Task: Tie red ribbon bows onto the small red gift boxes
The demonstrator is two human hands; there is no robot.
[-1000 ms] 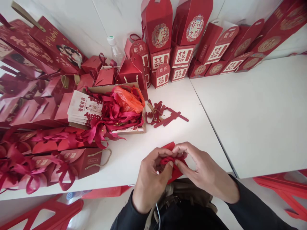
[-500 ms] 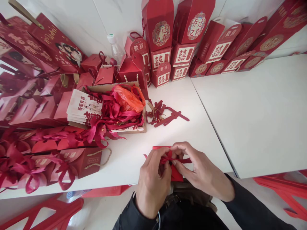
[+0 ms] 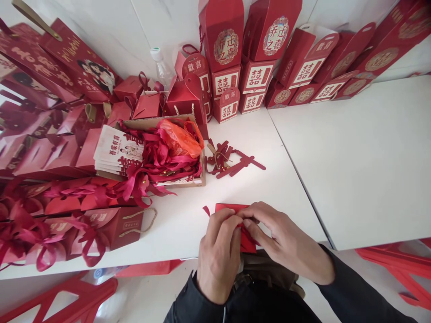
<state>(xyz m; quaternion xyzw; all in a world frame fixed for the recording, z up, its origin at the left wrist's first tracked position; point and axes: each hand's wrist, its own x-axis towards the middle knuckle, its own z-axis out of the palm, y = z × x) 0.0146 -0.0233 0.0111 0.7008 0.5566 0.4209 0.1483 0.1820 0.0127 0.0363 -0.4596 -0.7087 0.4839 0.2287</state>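
Left hand and right hand together at the fingertips, grip hidden, can't tell what's clamped | red piece right beneath them | ribbon tail poking out beyond the left hand: uneven tugging could slip it loose, hard pressing could crease the red piece

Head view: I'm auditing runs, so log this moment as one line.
left hand: at ribbon | right hand: at ribbon | red item: beneath both hands

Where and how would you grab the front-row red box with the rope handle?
Probably by the rope handle, from the right: its loop juts past the red box's end over the white table, while a neighbouring box crowds the left.
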